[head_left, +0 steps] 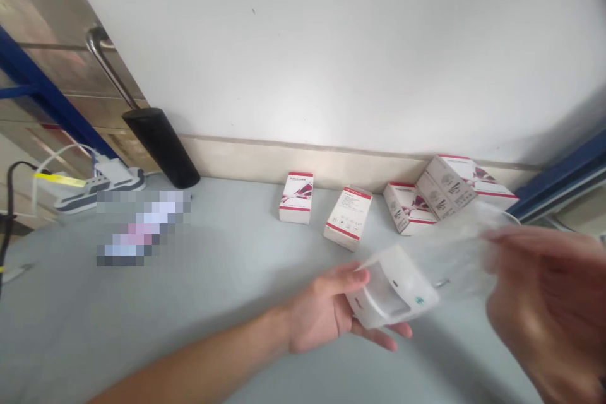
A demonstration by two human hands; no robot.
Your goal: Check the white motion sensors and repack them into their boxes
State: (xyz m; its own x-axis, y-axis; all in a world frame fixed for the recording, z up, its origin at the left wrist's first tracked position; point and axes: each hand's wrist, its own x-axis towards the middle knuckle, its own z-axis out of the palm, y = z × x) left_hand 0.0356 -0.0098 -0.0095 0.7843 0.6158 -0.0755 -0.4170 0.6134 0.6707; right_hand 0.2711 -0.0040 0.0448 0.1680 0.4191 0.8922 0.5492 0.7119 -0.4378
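My left hand (326, 309) grips a white motion detector (416, 278) with a curved lens window, thumb on its front edge and fingers beneath. A clear plastic bag (461, 252) stretches from the detector's right side towards my right hand (549, 303). Closed on the far end of that bag, my right hand is partly blurred. Whether part of the bag still covers the detector I cannot tell. Both hands are above the grey table (227, 278).
Behind the detector stand small white-and-red boxes (296, 199), with several more boxes (447, 186) stacked at the right. To the left are a blurred-out object (142, 227), a power strip (101, 189) with cables and a black cylinder (161, 145) on a metal rod. A white panel (331, 44) rises behind.
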